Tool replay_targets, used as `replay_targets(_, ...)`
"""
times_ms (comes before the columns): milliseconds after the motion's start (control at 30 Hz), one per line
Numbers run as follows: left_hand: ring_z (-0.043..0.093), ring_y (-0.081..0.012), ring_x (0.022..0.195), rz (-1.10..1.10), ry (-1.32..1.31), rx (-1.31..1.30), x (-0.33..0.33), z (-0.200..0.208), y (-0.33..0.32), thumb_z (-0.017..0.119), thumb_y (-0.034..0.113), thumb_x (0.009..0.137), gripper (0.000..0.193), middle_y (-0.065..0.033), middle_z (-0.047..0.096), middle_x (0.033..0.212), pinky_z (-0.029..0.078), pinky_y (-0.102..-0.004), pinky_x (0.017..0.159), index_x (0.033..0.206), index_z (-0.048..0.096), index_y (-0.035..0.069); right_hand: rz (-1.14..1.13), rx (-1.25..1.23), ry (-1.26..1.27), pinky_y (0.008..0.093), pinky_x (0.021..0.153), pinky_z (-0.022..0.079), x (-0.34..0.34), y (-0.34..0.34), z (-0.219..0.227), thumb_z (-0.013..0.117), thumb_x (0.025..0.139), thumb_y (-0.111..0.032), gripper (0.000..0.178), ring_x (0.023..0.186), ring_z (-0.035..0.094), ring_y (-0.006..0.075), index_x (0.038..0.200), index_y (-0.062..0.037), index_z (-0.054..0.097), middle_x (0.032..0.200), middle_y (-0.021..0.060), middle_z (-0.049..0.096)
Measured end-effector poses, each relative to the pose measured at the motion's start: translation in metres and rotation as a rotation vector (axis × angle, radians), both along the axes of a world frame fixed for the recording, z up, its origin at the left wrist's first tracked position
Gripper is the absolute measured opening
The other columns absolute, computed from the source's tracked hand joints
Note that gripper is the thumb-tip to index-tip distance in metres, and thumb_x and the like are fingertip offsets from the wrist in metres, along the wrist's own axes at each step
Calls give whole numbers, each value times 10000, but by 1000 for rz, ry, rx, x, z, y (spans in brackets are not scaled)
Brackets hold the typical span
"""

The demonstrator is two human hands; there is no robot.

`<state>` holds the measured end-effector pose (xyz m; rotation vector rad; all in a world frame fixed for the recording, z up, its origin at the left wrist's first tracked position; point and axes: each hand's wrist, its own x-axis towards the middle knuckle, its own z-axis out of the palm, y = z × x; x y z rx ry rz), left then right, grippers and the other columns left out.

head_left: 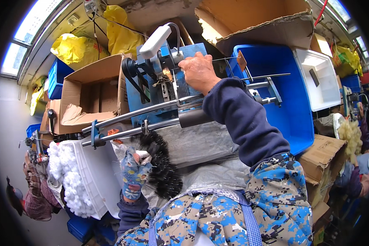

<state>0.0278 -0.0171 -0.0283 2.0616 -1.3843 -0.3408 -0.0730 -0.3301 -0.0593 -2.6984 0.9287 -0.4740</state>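
Note:
My left hand (136, 169), in a blue patterned glove with bare fingertips, is closed at the edge of a black bristly bundle (162, 170) with many pale tips. The bundle hangs in front of the machine's lower rail. My right hand (199, 74) rests over the blue machine (145, 102), its fingers curled down beside a silvery cylinder (177, 56). What those fingers hold is hidden under the hand. Two steel rails (139, 132) run across the machine's front, with a dark grey sleeve (194, 117) below my right wrist. A black belt wheel (130, 67) sits at the machine's left.
A torn cardboard box (92, 76) stands left of the machine, and a large blue bin (291, 94) stands right. Beyond that is a white tray (315, 78). White fluff (71, 180) fills a white tub (96, 176) at lower left. Other people work at both far sides.

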Motion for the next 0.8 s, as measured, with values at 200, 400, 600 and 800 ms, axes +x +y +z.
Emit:
replay_targets(200, 599, -283, 700, 13, 6, -5, 1, -1, 3, 710, 61, 670, 184, -114, 604, 774, 470, -361, 620, 835, 628, 75, -67, -14, 106, 446, 803, 314, 0, -1, 4, 530, 769, -127, 191, 949, 517, 261, 880, -125, 686, 868, 53, 643)
replay_targets(400, 598, -282, 683, 53, -30, -7, 3, 3, 12, 710, 58, 667, 188, -110, 599, 767, 468, -359, 604, 836, 628, 69, -103, -129, 92, 469, 850, 305, -28, 9, 11, 623, 756, -236, 312, 1078, 415, 293, 996, -36, 637, 1164, 126, 484)
replay_targets(600, 600, -276, 681, -16, 3, 16, 0, 0, 0, 694, 46, 679, 174, -114, 595, 763, 475, -349, 598, 839, 624, 58, -50, -4, 112, 461, 895, 395, -53, 27, 21, 700, 718, -281, 535, 1126, 407, 371, 1125, 22, 533, 1282, 219, 317)
replay_targets(800, 593, -274, 699, -52, -73, -35, 5, -9, 13, 658, 4, 700, 193, -115, 603, 789, 471, -347, 623, 880, 605, 48, -53, 120, 124, 415, 817, 472, -52, 26, 20, 673, 745, -261, 572, 1011, 517, 377, 1195, 30, 474, 1176, 221, 379)
